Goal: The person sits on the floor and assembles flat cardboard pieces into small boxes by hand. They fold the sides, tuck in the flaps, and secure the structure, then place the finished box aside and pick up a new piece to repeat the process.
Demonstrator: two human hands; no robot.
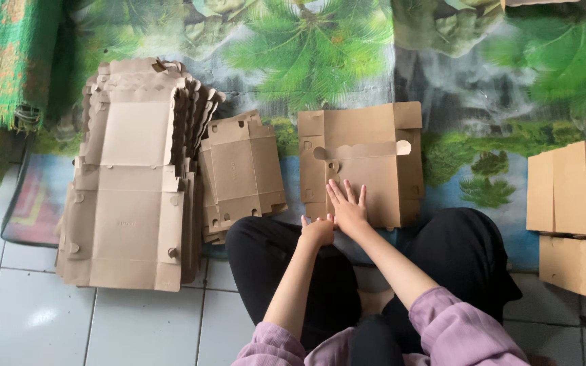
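Observation:
A partly folded brown cardboard box blank [367, 152] lies flat on the patterned mat in front of my crossed legs. My right hand [347, 207] rests on its near edge with the fingers spread flat and holds nothing. My left hand [317, 230] is curled at the blank's near left corner, touching the edge next to my right hand; what its fingers grip is hidden.
A tall pile of flat unfolded box blanks [130, 183] lies to the left, with a smaller pile [242, 169] beside it. Assembled cardboard boxes [574, 210] stand at the right edge. A leaf-print mat [442, 74] covers the floor beyond, white tiles [35, 318] nearer.

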